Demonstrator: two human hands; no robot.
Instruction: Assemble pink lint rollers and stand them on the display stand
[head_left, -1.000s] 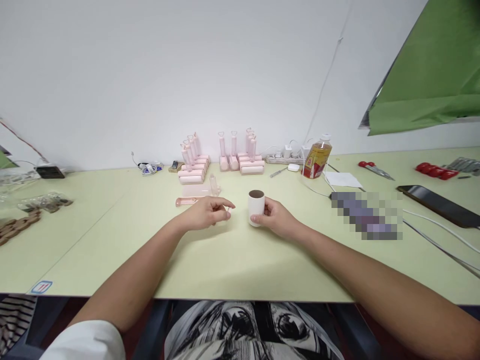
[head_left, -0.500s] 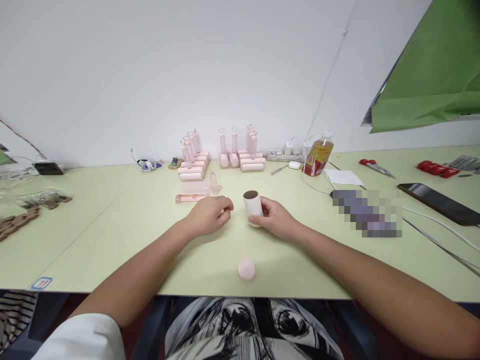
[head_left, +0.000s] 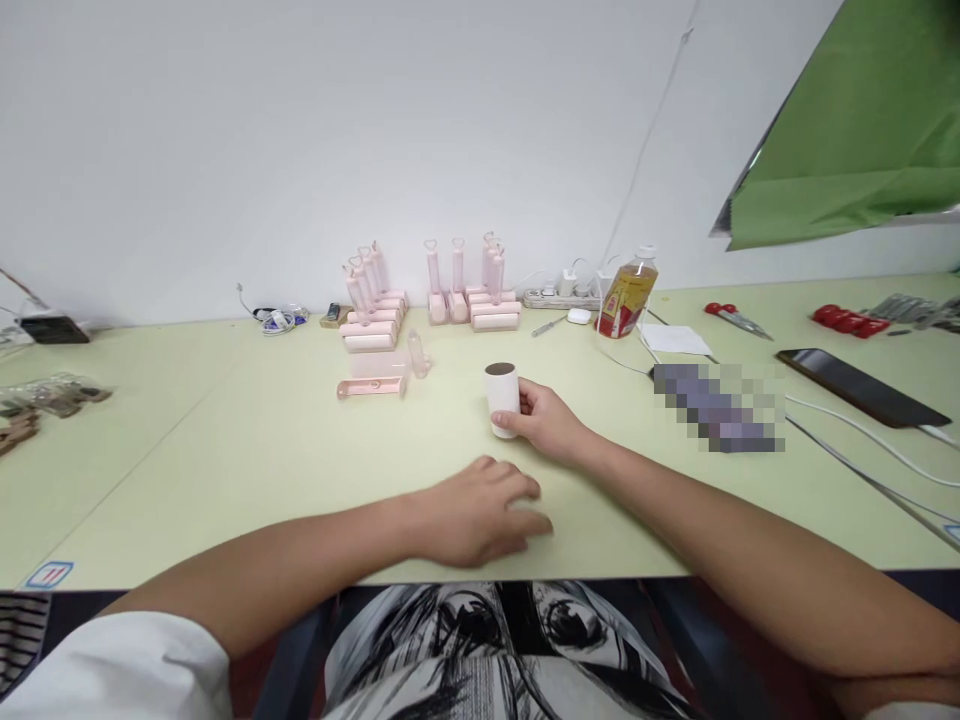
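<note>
My right hand point(head_left: 551, 425) is closed around a hollow white lint-roller roll point(head_left: 504, 402), held upright with its brown cardboard core showing at the top. Near the front table edge, my left hand point(head_left: 476, 512) is palm down with its fingers apart, slightly blurred. The round pink cap seen there earlier is hidden, apparently under this hand. Beyond my hands lies an open pink roller case point(head_left: 371, 387) with a translucent lid. Beside it stands a clear pinkish handle point(head_left: 418, 356).
Several pink lint rollers point(head_left: 495, 318) with upright handles line the wall. A drink bottle point(head_left: 628, 292), a power strip point(head_left: 559, 298) and a screwdriver point(head_left: 549, 326) are at the back right. A phone point(head_left: 862, 385) and white cables lie far right. Brown pieces point(head_left: 19, 428) lie far left.
My left hand has moved from beside the roll toward me and slightly right, over the spot where the pink cap lay. My right hand keeps holding the roll. The view has shifted slightly.
</note>
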